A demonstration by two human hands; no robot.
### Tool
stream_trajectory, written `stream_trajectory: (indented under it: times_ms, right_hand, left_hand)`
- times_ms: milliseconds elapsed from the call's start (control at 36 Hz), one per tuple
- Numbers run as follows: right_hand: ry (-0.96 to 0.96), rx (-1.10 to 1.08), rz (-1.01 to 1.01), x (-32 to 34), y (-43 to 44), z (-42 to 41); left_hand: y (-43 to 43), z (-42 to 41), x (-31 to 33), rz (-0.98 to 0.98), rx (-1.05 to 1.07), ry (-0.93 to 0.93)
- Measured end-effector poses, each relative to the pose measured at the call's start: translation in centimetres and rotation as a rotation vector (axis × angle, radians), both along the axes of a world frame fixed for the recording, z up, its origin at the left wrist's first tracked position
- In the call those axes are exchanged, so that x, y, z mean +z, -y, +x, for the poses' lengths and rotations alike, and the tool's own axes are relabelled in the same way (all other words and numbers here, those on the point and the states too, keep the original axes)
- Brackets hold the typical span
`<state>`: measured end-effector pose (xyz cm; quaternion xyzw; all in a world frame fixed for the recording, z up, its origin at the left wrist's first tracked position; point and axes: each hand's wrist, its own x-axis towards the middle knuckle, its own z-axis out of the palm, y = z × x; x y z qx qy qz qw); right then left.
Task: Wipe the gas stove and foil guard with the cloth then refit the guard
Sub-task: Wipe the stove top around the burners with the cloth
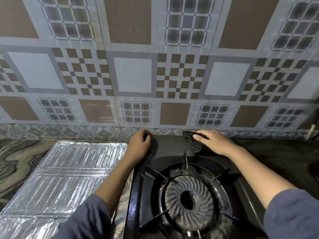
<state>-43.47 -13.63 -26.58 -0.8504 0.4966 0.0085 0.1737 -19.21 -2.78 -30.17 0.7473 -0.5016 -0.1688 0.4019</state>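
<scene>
Dark, limp cloth (193, 141) sits under the flat-fingered right grip (214, 143) at the rear of the gas stove (172, 145), left grip (139, 145) clutching its corner; the flimsy foil guard (69, 169), flat on the bench (13, 161), likely wants lifting by its edges.

Head view, looking down along both arms. The left hand (139, 145) and the right hand (213, 142) are bare, as are the wrists and most of each forearm: the left forearm (117, 178) and the right forearm (255, 173). Both arms wear sleeves of one dull blue-grey cloth, soft, matte and plain in colour. The left sleeve (86, 219) lies in shade and reads darker; it ends in a loose, rounded edge with broad folds. The right sleeve (293, 214) is more brightly lit — a fine woven grain and shallow creases show, and its edge crosses the forearm at a slant. One short nail shows on a right fingertip (196, 136).
</scene>
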Motion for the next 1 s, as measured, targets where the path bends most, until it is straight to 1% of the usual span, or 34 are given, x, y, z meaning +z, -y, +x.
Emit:
stream_trajectory:
  times_ms: [139, 250, 361, 417, 528, 611, 778, 861, 1000]
  right_hand:
    - [-0.049, -0.109, -0.082, -0.2, 0.2, -1.8]
    - [-0.040, -0.304, -0.144, -0.9, 0.4, -2.5]
    - [-0.043, -0.342, -0.125, -1.0, 0.4, -2.2]
    - [-0.017, -0.297, -0.110, -0.7, 0.2, -2.1]
    - [0.086, -0.008, -0.095, 0.0, 0.0, -2.4]
    - [0.129, 0.113, -0.046, 0.4, -0.1, -3.0]
    - [0.095, 0.149, -0.128, 0.3, -0.1, -3.9]
    - [0.081, 0.141, -0.119, 0.3, 0.3, -4.9]
    - [0.052, 0.110, -0.102, 0.4, 1.2, -8.0]
  left_hand:
    - [0.4, 0.0, 0.3, -0.007, -0.074, 0.189]
    - [0.7, -0.4, 0.8, 0.006, -0.124, 0.318]
    - [1.1, -1.1, 1.5, 0.032, -0.191, 0.395]
    - [1.5, -1.6, 1.9, 0.061, -0.252, 0.388]
    - [2.7, -2.7, 2.6, 0.155, -0.347, 0.385]
    - [3.7, -4.0, 3.1, 0.241, -0.421, 0.383]
    - [5.9, -7.1, 3.9, 0.344, -0.494, 0.393]
    - [6.6, -8.6, 4.2, 0.382, -0.514, 0.405]
    - [7.5, -11.0, 4.3, 0.389, -0.531, 0.411]
